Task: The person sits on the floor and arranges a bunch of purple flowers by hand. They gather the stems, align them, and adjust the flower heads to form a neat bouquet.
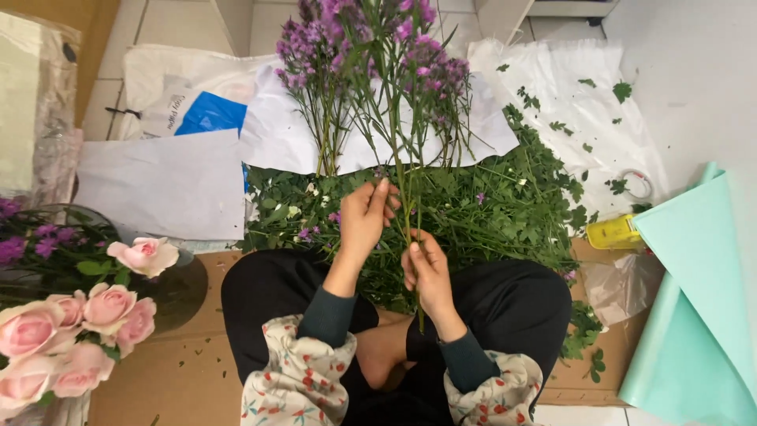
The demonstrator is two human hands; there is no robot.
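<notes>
I sit cross-legged on the floor. My right hand (427, 272) grips the lower part of a tall green stem with purple blossoms (404, 118), holding it upright. My left hand (364, 219) touches the same stem higher up, fingers pinching at the side shoots. More purple-flowered stems (315, 71) lie behind on white paper (276, 134). A heap of stripped green leaves and cuttings (505, 205) lies in front of my knees.
Pink roses (71, 331) and purple blooms (31, 241) stand at the left. Mint-green wrapping paper (694, 300) lies at the right beside a yellow tool (615, 233) and a tape roll (637, 183). Cardboard (181, 371) covers the floor below me.
</notes>
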